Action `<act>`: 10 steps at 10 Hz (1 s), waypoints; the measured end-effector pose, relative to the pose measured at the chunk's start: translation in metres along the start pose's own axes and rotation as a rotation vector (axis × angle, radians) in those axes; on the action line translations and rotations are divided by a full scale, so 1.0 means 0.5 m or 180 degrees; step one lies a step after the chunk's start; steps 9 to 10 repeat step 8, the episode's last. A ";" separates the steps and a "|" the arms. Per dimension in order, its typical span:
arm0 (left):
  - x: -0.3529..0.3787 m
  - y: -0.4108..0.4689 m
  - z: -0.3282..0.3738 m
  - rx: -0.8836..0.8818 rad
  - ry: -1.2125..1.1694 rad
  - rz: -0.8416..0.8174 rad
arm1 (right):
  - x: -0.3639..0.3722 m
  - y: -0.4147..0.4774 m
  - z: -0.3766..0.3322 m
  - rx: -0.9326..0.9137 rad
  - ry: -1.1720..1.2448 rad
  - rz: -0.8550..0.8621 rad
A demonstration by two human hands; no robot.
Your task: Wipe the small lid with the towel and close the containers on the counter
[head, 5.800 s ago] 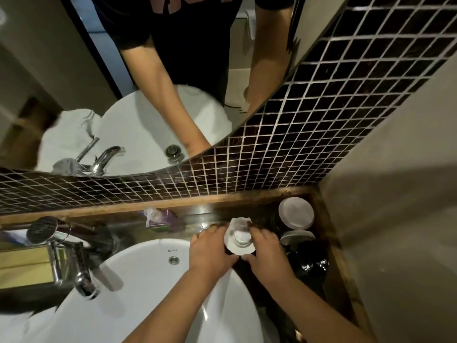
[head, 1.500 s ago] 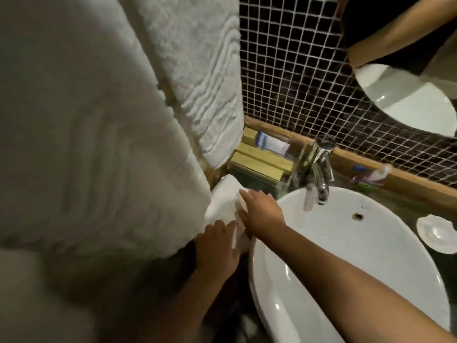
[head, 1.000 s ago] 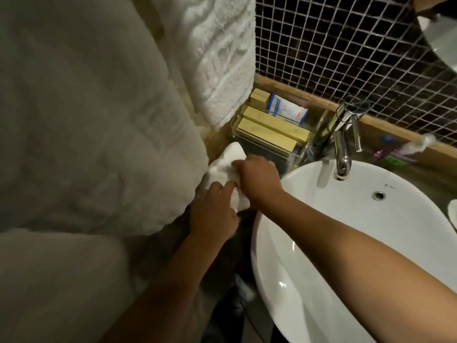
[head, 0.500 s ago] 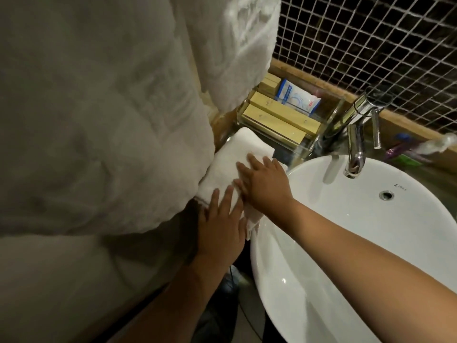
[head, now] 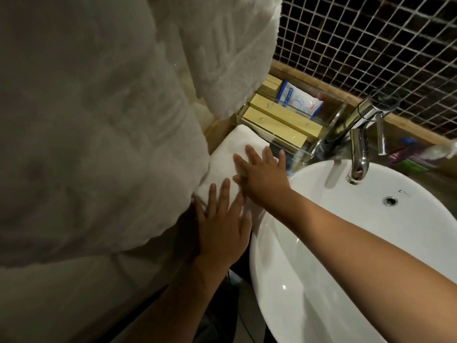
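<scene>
A folded white towel (head: 230, 154) lies on the counter to the left of the basin, below the hanging towels. My right hand (head: 262, 174) rests flat on it with fingers spread. My left hand (head: 222, 226) lies flat on the towel's near end, fingers apart. Neither hand grips anything. The small lid and the containers are out of view.
A white basin (head: 346, 243) fills the right side, with a chrome tap (head: 358, 154) behind it. A clear tray (head: 309, 154) holds yellow boxes (head: 277, 125) and a blue-white packet (head: 299, 102). Large white hanging towels (head: 99, 120) crowd the left. Dark mosaic tiles back the wooden ledge.
Both hands went from the containers at the right to the folded towel at the left. In the last second their fingers opened and flattened onto the towel.
</scene>
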State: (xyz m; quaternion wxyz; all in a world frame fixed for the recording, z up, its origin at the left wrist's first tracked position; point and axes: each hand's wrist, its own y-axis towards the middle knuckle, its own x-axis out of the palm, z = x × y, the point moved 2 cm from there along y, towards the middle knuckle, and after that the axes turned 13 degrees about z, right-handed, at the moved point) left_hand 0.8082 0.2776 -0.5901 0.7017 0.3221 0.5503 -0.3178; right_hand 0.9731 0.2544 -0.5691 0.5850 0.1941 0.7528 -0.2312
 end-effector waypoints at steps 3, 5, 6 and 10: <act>0.021 0.004 -0.011 0.0295 0.0395 -0.0246 | 0.012 -0.030 0.021 0.0126 0.0020 -0.0012; -0.023 0.020 -0.001 0.0184 0.0260 -0.0529 | -0.011 -0.053 0.030 -0.0003 0.0032 -0.0102; -0.089 0.033 0.033 0.0045 -0.0063 -0.0733 | -0.089 -0.118 0.052 0.0052 0.0168 0.0060; -0.264 0.030 0.248 0.1228 -0.0724 -0.0794 | -0.262 -0.393 0.130 0.1085 0.0258 -0.0042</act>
